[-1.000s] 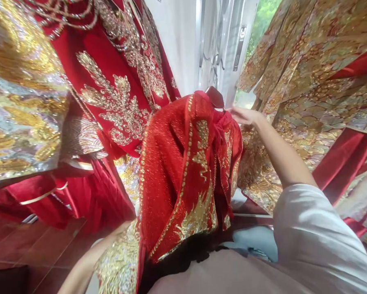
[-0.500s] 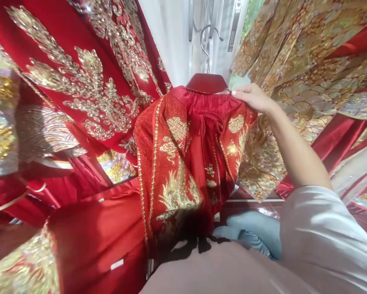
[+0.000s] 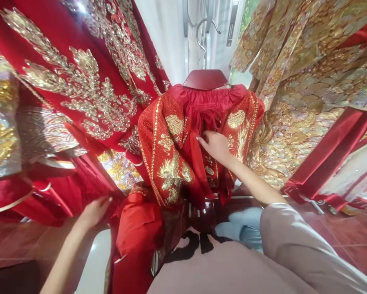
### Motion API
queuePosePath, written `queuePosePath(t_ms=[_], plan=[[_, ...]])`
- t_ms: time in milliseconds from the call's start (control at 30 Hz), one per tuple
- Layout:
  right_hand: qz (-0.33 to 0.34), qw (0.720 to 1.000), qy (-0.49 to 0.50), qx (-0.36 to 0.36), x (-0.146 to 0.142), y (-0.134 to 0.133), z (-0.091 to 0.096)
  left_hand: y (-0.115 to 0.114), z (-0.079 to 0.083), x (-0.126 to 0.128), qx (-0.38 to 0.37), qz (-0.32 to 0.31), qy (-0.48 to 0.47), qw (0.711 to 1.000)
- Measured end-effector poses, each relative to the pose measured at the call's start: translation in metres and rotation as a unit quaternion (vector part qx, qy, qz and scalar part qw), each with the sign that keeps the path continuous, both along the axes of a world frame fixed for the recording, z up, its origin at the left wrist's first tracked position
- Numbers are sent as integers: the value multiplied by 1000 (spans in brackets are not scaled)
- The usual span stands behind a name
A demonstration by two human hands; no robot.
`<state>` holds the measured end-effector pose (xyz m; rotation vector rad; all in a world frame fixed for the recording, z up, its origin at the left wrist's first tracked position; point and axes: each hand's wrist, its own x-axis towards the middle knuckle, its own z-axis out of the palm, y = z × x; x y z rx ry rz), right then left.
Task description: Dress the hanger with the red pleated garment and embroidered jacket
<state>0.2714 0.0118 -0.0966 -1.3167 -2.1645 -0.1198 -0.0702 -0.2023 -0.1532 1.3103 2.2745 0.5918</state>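
A red jacket [image 3: 162,147] with gold phoenix embroidery and beaded trim hangs from a dark red hanger [image 3: 206,79] with a metal hook. Red ties are knotted at the gathered neck of the red garment inside it. My right hand [image 3: 214,148] is at the front opening just below the ties, fingers curled against the red cloth, closed on the jacket front. My left hand [image 3: 94,212] is low at the left, fingertips by the edge of red fabric. Motion blurs its fingers. A plain orange-red cloth [image 3: 139,228] hangs between it and my body.
A red gown [image 3: 110,69] with silver-gold beading hangs at the left. Gold patterned garments [image 3: 294,90] hang close on the right. Behind the hanger stand white panels [image 3: 162,32]. Reddish floor tiles [image 3: 349,237] show below.
My right hand has left the jacket's right shoulder and moved down to its front opening. My left hand has come into view at lower left. The orange-red cloth has bunched toward the right.
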Motion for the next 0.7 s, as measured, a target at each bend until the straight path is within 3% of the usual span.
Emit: queuePosePath(t_ms=[67,133,200,300,433,533,600,700], plan=[[-1,999,-14,-29,-8,7,-6,20,34,25,55,-9,108,993],[17,998,-18,-53,-10,8,-14,33,67,64,110,-66,185,974],[42,995,-38,-83,-7,-2,-30,45,94,108,216,-165,178,946],[70,977,-123,-159,-1,-33,-71,71,120,162,332,-291,176,880],[103,937,-214,-255,3,-80,-138,131,134,200,409,-367,265,793],[129,914,-245,-296,7,-99,-167,173,136,206,372,-362,345,782],[141,907,-249,-308,11,-101,-167,187,133,201,341,-366,358,788],[131,915,-223,-309,19,-90,-141,188,128,192,319,-381,353,793]])
